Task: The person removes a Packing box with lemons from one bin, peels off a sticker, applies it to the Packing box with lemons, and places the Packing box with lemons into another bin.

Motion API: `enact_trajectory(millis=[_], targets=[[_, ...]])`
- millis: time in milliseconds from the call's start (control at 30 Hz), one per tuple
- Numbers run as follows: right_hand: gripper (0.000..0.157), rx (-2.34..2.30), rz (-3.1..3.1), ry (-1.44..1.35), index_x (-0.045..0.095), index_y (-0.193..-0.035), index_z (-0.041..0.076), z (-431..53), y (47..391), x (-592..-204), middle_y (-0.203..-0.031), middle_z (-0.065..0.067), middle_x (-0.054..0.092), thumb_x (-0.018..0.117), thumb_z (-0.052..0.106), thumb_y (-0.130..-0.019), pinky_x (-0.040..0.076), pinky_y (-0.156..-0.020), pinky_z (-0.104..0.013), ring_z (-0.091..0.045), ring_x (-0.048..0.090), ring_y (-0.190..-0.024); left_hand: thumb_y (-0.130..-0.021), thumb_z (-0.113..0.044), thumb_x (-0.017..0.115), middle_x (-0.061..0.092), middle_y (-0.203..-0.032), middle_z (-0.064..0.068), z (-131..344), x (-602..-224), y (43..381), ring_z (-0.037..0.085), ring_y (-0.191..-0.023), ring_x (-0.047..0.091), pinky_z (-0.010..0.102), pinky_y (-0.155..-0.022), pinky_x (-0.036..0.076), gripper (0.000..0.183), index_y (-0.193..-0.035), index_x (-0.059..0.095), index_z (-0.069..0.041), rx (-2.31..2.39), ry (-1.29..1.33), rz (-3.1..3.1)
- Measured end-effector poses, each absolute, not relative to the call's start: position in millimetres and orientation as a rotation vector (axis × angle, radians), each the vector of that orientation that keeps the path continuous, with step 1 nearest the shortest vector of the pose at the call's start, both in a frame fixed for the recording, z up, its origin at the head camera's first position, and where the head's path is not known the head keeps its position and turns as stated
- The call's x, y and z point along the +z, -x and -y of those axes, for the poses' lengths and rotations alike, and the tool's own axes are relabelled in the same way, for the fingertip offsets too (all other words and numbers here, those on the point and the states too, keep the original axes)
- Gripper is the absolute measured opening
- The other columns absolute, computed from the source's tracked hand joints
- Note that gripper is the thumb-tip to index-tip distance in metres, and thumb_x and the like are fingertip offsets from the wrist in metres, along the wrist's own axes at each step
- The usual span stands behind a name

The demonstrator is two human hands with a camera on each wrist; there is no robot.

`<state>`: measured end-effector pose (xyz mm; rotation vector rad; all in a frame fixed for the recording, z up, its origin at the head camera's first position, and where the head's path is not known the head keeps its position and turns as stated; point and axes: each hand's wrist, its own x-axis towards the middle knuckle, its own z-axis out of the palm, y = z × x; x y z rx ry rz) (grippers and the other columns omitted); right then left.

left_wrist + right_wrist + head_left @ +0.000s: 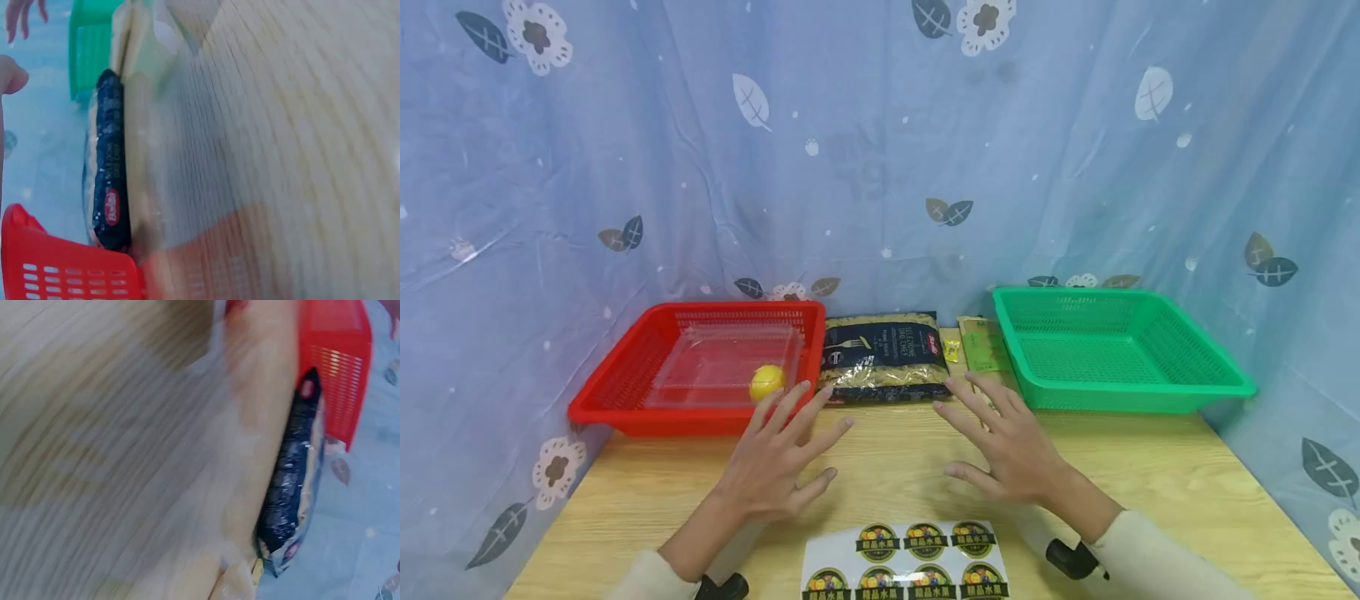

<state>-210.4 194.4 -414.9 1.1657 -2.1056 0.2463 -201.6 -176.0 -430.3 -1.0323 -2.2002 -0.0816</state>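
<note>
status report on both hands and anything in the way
Left hand holding nothing, near red basket. Right hand holding nothing, near green basket. Pasta bag between baskets. Nothing seen blocking either hand.

The head camera faces forward and down; low, tilted wrist views share the pasta bag (883, 357).

Across the upper frame, the curtain (880, 150) is light blue, printed with white and grey leaves and white flowers. At left, the red basket (662, 423) holds a yellow ball (767, 382); the basket at right (1142, 401) is green. Mid-frame, the bag (880, 354) is navy and pale gold. The desk (887, 458) shows yellowish grain; bottom centre, the white sheet (830, 546) carries round black-and-gold stickers (926, 542).
</note>
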Motion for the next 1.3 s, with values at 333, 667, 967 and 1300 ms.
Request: enact_trajectory(millis=[333,667,967,1300], targets=[[0.069,0.468,1.994,-1.073,0.053,-0.145,0.005,-178,214,-396,-0.155,-0.017,0.044,0.049,0.057,-0.101,0.036,-0.108,-0.059,-0.041,0.043,-0.14,-0.095,-0.043,0.05,0.061,-0.125,0.02,179,-434,202,0.04,-0.115,0.053,0.057,-0.088,0.039,0.047,-0.123,0.066,-0.009,-0.411,0.776,1.972],[0.074,0.607,2.056,-1.03,0.046,-0.15,0.006,-166,215,-397,-0.162,-0.016,0.034,0.046,0.061,-0.101,0.03,-0.111,-0.064,-0.039,0.034,-0.146,-0.089,-0.033,0.06,0.063,-0.108,0.02,184,-442,200,0.038,-0.095,0.054,0.044,-0.075,0.034,0.042,-0.112,0.066,0.002,-0.609,0.592,1.836],[0.075,0.927,2.201,-0.999,0.03,-0.159,0.013,-145,218,-400,-0.168,-0.009,0.021,0.056,0.052,-0.1,0.03,-0.115,-0.064,-0.033,0.025,-0.152,-0.082,-0.01,0.068,0.064,-0.091,0.017,201,-457,200,0.031,-0.088,0.056,0.027,-0.083,0.041,0.025,-0.099,0.064,0.008,-0.928,0.355,1.78],[0.073,1.506,2.266,-0.855,0.023,-0.161,0.023,-109,231,-397,-0.166,-0.009,0.025,0.064,0.021,-0.1,0.046,-0.103,-0.061,-0.034,0.037,-0.144,-0.082,0.01,0.068,0.053,-0.056,0.013,194,-448,192,-0.001,-0.058,0.044,0.014,-0.058,0.037,0.021,-0.065,0.056,0.008,-1.137,-0.058,1.651]])
